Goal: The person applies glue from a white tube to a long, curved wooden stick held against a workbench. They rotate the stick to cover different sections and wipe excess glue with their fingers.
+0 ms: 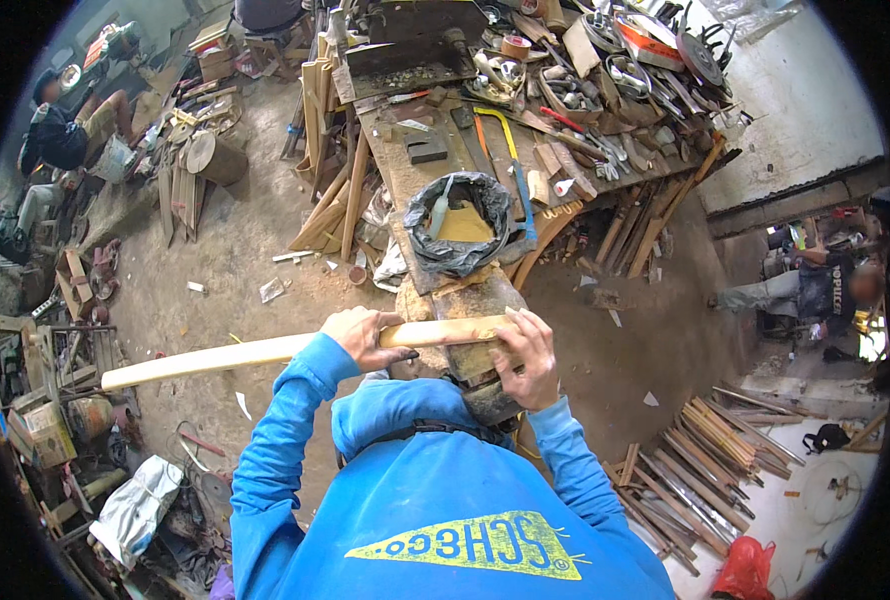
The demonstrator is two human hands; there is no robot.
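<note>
Hands, two, bare: left hand [362, 338] wrapped over a long pale wood strip [225, 355], right of its middle; right hand [527, 360] with fingers folded about its right end. Strip, slightly curved, held crosswise before the body, left end free above the floor [235, 270], right end over a dark, rounded block [483, 298]; contact with the block cannot be told. Blue sweatshirt [435, 480], bearing a yellow pennant-shaped print [495, 545], its blue lettering large and seen upside down. Dark top of a co-worker [827, 285] at right, with pale lettering, small and tilted. Table [400, 185] beyond: black bag-lined container [457, 265], holding a yellow sheet and a pale bottle [440, 215]; hacksaw [517, 165], blue and yellow, just to its right; heaped tools behind, many overlapped and indistinct. Palms and strip's underside hidden; seated figure [60, 140] at upper left small and blurred; another person [265, 12] cut off by the upper edge.
</note>
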